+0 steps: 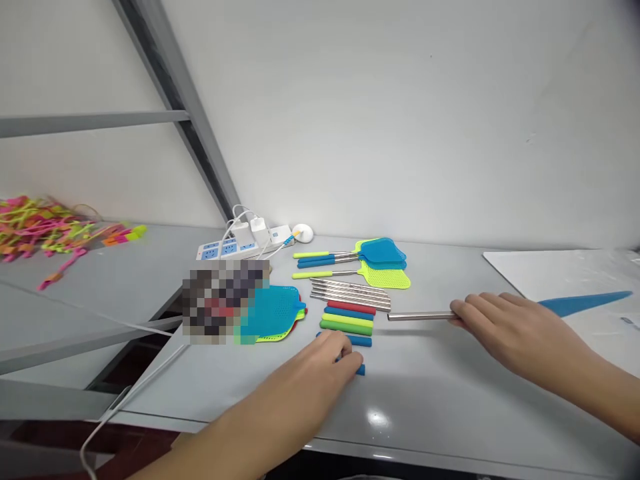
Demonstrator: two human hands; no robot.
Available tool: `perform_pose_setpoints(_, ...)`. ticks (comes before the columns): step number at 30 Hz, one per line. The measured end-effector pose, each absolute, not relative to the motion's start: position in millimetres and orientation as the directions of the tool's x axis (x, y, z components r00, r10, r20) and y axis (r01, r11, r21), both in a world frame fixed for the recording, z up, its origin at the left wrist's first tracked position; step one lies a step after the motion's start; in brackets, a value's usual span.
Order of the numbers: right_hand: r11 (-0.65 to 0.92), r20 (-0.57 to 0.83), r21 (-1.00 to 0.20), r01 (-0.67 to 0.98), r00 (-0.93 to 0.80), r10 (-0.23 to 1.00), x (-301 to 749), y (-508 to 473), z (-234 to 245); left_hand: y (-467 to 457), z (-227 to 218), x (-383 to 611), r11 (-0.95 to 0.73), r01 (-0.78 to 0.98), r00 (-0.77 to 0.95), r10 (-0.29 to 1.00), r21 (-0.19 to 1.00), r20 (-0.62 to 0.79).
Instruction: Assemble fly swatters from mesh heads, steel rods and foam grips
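My right hand point(493, 327) grips a fly swatter by its metal rod point(420, 316), whose bare end points left. The blue swatter head point(585, 303) sticks out beyond the hand to the right, seen nearly edge-on. Fingers curled, my left hand point(327, 360) is closed on a blue handle sleeve point(361, 370) lying on the table, mostly hidden beneath the fingers. Just behind it are another blue sleeve point(362, 341) and a row of green point(346, 328), yellow point(347, 321), blue and red point(351, 307) sleeves. Several metal rods point(350, 294) lie behind that row.
Swatters with handles point(385, 275) lie toward the wall. Loose swatter heads point(275, 310) are stacked left of the sleeves, beside a pixelated patch. A power strip point(229, 249) with white chargers stands behind. Colourful items point(40, 230) are heaped far left; a white sheet point(555, 270) lies right.
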State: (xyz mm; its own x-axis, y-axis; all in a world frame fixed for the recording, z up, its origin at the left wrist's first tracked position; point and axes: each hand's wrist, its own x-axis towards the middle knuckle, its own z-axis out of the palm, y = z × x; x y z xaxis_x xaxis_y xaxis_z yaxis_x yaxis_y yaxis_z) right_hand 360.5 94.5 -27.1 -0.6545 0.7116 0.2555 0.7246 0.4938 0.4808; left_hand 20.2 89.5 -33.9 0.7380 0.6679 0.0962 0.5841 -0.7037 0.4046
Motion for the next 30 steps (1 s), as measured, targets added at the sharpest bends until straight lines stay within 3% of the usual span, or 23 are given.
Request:
perform_pose_setpoints(3, 0.527, 0.279, 0.469, 0.709, -0.685, 0.674, 350.5, 85.8, -34.9, 94.2, -55.9, 33.2, -0.8, 0.585, 0.78, 0.6, 0.133, 0.179)
perform_pose_setpoints(6, 0.563, 0.305, 0.455, 0.69, -0.715, 0.629, 351.9, 84.9, -39.8, 101.6, -67.2, 37.2, -0.819, 0.573, 0.791, 0.559, 0.021, 0.247)
perform_pose_setpoints(15, 0.628, 0.3, 0.431, 0.648, -0.759, 0.578, 346.9, 75.9, -39.9, 110.8, -67.2, 39.8, -0.749, 0.655, 0.676, 0.642, 0.104, 0.363)
perform_pose_setpoints(30, 0.679, 0.252, 0.458, 0.574, -0.816, 0.52, 335.4, 69.9, -38.0, 106.8, -64.5, 26.7, -0.69, 0.709, 0.61, 0.704, 0.145, 0.363)
